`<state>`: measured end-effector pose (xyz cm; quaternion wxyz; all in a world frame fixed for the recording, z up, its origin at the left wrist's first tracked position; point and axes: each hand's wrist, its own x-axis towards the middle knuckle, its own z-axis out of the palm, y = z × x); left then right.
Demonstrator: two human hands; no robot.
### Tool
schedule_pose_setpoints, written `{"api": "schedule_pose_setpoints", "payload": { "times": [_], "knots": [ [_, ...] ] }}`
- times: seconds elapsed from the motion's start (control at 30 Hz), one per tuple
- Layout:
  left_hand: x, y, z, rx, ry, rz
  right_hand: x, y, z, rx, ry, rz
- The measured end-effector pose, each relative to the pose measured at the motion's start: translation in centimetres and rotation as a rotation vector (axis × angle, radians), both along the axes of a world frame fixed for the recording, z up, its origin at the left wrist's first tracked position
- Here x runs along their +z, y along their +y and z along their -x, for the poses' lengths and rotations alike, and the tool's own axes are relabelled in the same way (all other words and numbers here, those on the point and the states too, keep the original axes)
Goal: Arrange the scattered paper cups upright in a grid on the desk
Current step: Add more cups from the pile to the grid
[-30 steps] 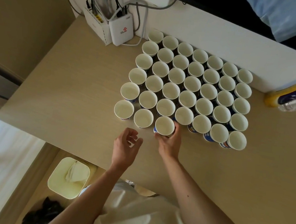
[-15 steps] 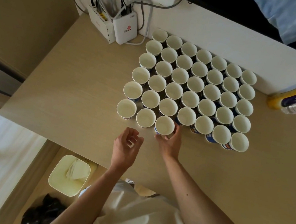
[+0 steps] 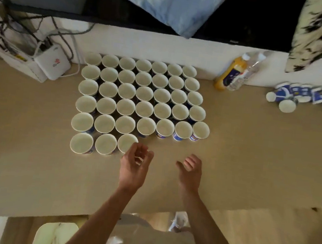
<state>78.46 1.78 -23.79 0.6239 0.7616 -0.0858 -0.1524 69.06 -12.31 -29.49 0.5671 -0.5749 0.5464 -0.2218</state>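
Withdrawn from the front-row cup (image 3: 127, 143), the right hand (image 3: 189, 171) hovers near the cup grid (image 3: 145, 93) beside the left hand (image 3: 134, 166), both with fingers (image 3: 188, 161) loosely curled, empty.

Beige wood-grain tabletop (image 3: 251, 161): matt, smooth laminate look.
White paper cups with blue print (image 3: 126, 106): matt paper, plain insides.
Clear plastic bottle (image 3: 244, 75): glossy.
White plastic router box (image 3: 52, 63): smooth, satin.

Upright white paper cups (image 3: 141, 108) stood in a grid on the beige wooden desk (image 3: 33, 158), against its back wall, with a front row of three cups (image 3: 106, 144) at the grid's left. A white plastic router box (image 3: 52, 63) sat left of the grid. Two plastic bottles (image 3: 234, 76) lay to its right, and a heap of tipped paper cups (image 3: 308, 95) farther right.
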Motion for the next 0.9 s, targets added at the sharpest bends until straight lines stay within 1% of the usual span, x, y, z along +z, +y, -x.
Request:
{"api": "schedule_pose_setpoints", "payload": {
  "times": [0.13,0.23,0.37,0.5,0.6,0.77,0.9],
  "knots": [
    [2.1,-4.9,1.9,-0.120,-0.053,0.061,2.7,-4.1,3.3,-0.161,-0.128,-0.008],
    [4.0,-8.4,4.4,-0.202,-0.102,0.115,4.6,-6.8,6.1,-0.219,-0.237,-0.010],
    [6.0,-13.7,9.7,-0.274,-0.090,0.206,7.4,-10.0,10.6,-0.260,-0.356,-0.008],
    [7.2,-18.5,16.0,-0.309,-0.077,0.248,10.4,-13.5,15.2,-0.247,-0.435,-0.019],
    [8.4,-21.7,20.4,-0.343,-0.101,0.243,12.7,-16.3,19.0,-0.180,-0.469,-0.014],
    [10.6,-27.1,25.6,-0.326,-0.112,0.253,16.1,-21.3,24.2,-0.108,-0.465,0.048],
    [12.3,-30.2,27.9,-0.306,-0.114,0.272,17.8,-24.4,26.9,-0.048,-0.457,0.056]
  ]
}}
